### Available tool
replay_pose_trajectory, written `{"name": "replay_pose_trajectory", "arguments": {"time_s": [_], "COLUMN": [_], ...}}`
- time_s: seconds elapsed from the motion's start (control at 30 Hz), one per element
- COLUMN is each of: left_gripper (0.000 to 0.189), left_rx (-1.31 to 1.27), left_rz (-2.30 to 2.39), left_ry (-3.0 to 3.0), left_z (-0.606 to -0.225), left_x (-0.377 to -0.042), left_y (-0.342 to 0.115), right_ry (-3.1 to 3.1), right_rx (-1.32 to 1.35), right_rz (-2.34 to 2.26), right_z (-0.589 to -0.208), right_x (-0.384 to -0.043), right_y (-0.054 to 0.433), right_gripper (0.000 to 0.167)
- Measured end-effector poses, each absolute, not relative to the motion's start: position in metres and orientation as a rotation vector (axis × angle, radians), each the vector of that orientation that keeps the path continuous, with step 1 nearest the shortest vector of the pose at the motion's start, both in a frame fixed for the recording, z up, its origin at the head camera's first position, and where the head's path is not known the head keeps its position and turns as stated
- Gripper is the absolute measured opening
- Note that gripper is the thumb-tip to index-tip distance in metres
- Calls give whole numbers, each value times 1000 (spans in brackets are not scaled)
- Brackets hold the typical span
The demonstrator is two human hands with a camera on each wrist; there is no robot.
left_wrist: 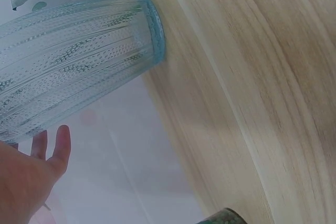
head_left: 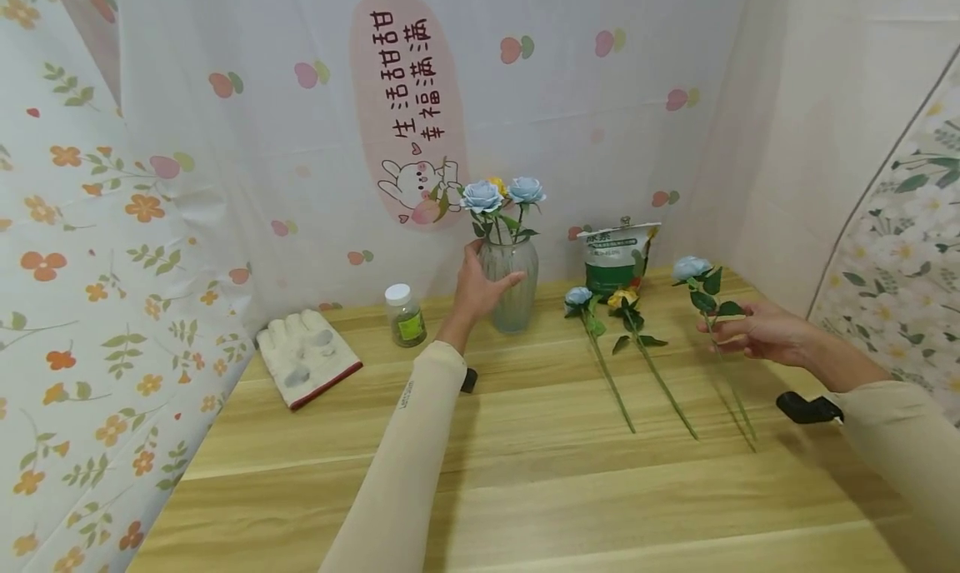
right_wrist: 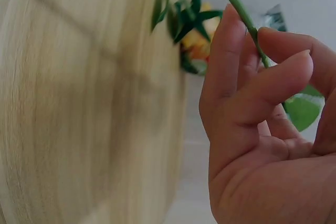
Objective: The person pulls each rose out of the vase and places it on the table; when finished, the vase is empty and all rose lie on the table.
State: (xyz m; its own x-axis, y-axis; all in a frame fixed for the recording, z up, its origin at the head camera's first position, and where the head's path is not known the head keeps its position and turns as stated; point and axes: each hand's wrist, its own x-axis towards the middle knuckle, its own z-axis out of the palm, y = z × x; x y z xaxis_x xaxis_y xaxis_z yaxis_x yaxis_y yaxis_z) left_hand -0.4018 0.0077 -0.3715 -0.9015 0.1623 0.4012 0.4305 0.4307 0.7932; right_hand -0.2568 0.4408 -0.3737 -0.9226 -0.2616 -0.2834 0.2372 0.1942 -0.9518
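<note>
A clear ribbed glass vase (head_left: 512,294) stands upright on the table, holding two blue roses (head_left: 482,196) and a yellow one (head_left: 497,187) mostly behind them. My left hand (head_left: 480,290) grips its upper left side, thumb across the front; some fingers are hidden. In the left wrist view, the vase (left_wrist: 79,59) shows its textured wall and base. At the right, my right hand (head_left: 768,333) pinches the stem of an artificial blue rose (head_left: 692,267). The right wrist view shows that green stem (right_wrist: 239,6) between thumb and fingertips, above the wood.
Another blue rose (head_left: 578,298) and a yellow rose (head_left: 624,299) lie between vase and right hand. Behind them stands a green-and-white bag (head_left: 617,256). Left of the vase are a white-capped jar (head_left: 406,316) and a pale work glove (head_left: 306,358). Curtains (head_left: 300,181) close off the back.
</note>
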Motion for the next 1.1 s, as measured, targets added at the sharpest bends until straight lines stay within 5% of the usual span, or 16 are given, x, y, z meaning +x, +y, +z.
{"name": "replay_pose_trajectory", "arguments": {"time_s": [0.17,0.37,0.7,0.97,1.1], "left_gripper": [99,99,99,98,98], "left_rx": [-522,-526,-532,-539,-524], "left_rz": [-1454,-1461,-1431,-1441,-1430], "left_ry": [-2419,-2413,-2435,-2429,-2422], "left_z": [-372,-371,-372,-373,-373], "left_x": [-403,-402,-403,-403,-403], "left_y": [8,7,8,10,9], "right_ry": [2132,2139,1972,2121,2135], "right_rx": [36,82,42,71,4], "right_rz": [-1721,-1711,-1827,-1689,-1669], "right_z": [-384,-394,-412,-420,-424], "right_x": [-270,-282,-292,-297,-301], "right_y": [445,442,441,440,441], "right_gripper": [23,36,18,59,56]}}
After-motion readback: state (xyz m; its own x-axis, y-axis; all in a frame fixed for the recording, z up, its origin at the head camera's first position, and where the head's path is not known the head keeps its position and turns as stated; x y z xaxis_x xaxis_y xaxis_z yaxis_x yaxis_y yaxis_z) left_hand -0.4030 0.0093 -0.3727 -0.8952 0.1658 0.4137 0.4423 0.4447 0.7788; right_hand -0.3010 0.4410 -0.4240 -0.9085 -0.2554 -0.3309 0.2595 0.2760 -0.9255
